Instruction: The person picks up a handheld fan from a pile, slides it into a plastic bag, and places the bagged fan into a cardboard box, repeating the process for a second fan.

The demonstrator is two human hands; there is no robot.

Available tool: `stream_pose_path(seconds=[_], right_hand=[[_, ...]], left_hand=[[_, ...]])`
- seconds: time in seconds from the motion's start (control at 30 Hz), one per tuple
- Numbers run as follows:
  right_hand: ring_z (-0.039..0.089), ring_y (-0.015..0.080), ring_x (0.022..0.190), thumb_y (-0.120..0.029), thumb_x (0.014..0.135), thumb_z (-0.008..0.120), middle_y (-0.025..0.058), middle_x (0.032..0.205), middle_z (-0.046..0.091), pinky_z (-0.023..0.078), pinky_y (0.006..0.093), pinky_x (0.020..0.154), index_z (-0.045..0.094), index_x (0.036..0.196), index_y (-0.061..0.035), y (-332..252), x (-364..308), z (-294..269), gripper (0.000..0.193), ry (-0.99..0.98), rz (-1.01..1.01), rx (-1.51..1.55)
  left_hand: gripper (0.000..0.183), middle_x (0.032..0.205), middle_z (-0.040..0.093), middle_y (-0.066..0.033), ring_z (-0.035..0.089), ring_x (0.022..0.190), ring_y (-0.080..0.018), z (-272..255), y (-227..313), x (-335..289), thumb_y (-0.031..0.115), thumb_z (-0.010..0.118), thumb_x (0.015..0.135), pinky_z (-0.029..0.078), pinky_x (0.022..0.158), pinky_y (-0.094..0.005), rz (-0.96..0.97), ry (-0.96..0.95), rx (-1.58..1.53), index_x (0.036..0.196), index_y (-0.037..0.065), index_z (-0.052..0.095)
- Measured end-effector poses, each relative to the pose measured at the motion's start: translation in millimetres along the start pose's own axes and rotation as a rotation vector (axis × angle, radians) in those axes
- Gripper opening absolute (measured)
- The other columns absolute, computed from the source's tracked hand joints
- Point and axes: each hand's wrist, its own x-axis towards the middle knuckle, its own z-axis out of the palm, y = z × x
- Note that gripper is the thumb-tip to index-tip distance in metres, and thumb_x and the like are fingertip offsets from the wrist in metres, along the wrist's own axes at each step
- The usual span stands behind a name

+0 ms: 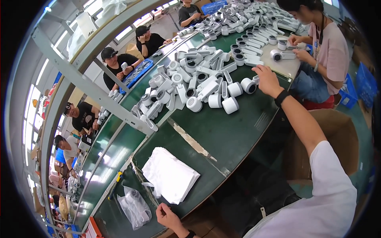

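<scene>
Stretched out to the far right, my right hand [268, 81] has its fingers curled at the handle of a white handheld fan [248, 85] with a dark round end. That fan lies at the near right edge of a big heap of similar white fans [198, 77]. My left hand [168, 217] is low at the table's near edge, fingers curled in, with nothing visible in it. Just beyond it lies a stack of white bags or sheets [170, 174]. A crumpled clear plastic bag [135, 207] rests to its left.
A yellow cutter knife [116, 185] lies on the green table [238, 131] near a metal frame post [95, 87]. A co-worker [327, 55] handles fans at the right; others sit across the line. An open cardboard box [325, 139] stands beside my right arm.
</scene>
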Motion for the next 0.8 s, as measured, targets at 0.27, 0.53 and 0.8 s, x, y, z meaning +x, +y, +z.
stream_pose_path(seconds=[0.27, 0.53, 0.8], right_hand=[[0.053, 0.0304, 0.114, -0.007, 0.077, 0.060, 0.0075, 0.123, 0.056, 0.047, 0.0490, 0.087, 0.059, 0.118, -0.0138, 16, 1, 6, 0.042, -0.423, -0.030, -0.233], [0.062, 0.0138, 0.079, -0.009, 0.084, 0.065, 0.0055, 0.094, 0.059, 0.053, 0.0274, 0.068, 0.054, 0.112, -0.0009, -9, -36, -70, 0.031, -0.670, 0.314, 0.998], [0.060, 0.0146, 0.056, -0.014, 0.096, 0.054, 0.0105, 0.089, 0.065, 0.049, 0.0267, 0.048, 0.046, 0.126, -0.0077, -157, -120, -54, 0.032, -0.868, 0.421, 1.593]], left_hand=[[0.018, 0.074, 0.062, -0.0029, 0.054, 0.064, -0.0092, -8, -11, 9, 0.013, 0.063, 0.093, 0.045, 0.058, -0.0234, 0.001, -0.005, 0.049, 0.094, -0.005, 0.066], [0.014, 0.091, 0.064, -0.0046, 0.059, 0.077, -0.0111, -6, 45, 5, 0.005, 0.067, 0.086, 0.047, 0.062, -0.0239, 0.105, -0.120, 0.024, 0.099, 0.000, 0.066], [0.021, 0.097, 0.064, -0.0098, 0.059, 0.093, -0.0300, 47, 85, 11, 0.018, 0.073, 0.079, 0.043, 0.081, -0.0421, 0.528, -0.403, 0.559, 0.097, 0.008, 0.069]])
